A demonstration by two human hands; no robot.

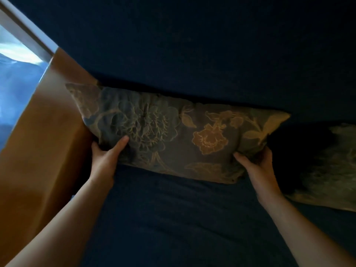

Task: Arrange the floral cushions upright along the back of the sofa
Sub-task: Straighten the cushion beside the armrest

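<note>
Both hands clamp the floral cushion [173, 135] standing against the dark blue sofa [192, 45] back: left hand [105, 155] grips its lower left corner, right hand [258, 162] its lower right. A second floral cushion [327, 170] lies just right.

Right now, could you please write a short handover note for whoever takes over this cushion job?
Left hand grips the floral cushion at its lower left; right hand grips its lower right.
The cushion stands on the dark blue sofa, against the back, beside the orange curtain.
A second floral cushion sits at the right, partly out of frame.
Left: release this one, then check the second.
</note>
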